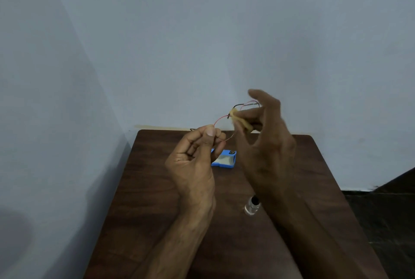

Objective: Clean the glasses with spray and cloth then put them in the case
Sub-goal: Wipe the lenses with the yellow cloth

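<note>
Thin red-rimmed glasses (221, 119) are held up above the dark wooden table (157, 200). My left hand (193, 159) pinches the left lens rim between thumb and fingers. My right hand (265, 130) presses a small yellow cloth (240, 119) against the right lens; its fingers hide most of that lens and part of the temple arms. An open blue case (224, 159) with a pale lining lies on the table behind my hands. A small clear spray bottle (252, 205) with a dark cap stands on the table, beside my right forearm.
The table stands in a corner between two pale blue walls (179, 42). Dark floor (386, 211) shows to the right of the table's edge.
</note>
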{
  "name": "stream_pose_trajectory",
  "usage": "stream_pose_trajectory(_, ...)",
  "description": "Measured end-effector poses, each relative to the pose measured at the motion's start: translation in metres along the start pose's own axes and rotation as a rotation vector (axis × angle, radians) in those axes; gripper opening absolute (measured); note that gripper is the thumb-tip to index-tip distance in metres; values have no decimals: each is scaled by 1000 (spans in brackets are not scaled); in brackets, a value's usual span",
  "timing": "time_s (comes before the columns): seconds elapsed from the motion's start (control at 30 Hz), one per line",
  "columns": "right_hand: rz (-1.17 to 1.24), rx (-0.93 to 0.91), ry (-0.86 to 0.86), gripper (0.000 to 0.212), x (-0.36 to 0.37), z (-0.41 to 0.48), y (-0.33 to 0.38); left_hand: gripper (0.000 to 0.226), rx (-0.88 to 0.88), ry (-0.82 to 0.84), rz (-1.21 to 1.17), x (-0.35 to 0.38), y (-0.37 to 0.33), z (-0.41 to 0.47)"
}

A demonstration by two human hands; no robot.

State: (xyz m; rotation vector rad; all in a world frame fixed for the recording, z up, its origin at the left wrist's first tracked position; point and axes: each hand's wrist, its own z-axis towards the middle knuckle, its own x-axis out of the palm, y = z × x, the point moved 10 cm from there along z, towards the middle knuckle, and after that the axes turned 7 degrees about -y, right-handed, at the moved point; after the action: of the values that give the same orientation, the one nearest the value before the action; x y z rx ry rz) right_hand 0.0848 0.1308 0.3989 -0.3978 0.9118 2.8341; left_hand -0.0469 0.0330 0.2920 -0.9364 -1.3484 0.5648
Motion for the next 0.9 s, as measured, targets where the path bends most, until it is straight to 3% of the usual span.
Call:
stream_pose_trajectory(0.1,40,39,53,63,5,0,0,10,0,10,11,2,-2,0)
stream_pose_trajectory(0.2,96,-52,133,65,15,-21,24,10,-37,-7,13,-1,3,4)
stream_pose_trajectory(0.37,-17,46,24,68,5,0,-5,11,-47,-1,7,-1,4,3)
stream_pose_trajectory(0.5,120,8,177,69,24,-20,17,12,-68,-26,13,-7,8,9)
stream_pose_trajectory(0.67,18,54,87,73,18,-3,-2,14,-61,-9,21,-6,9,8)
stream_pose_trajectory(0.9,15,-34,176,78,26,-27,20,11,-51,-15,9,-10,6,15)
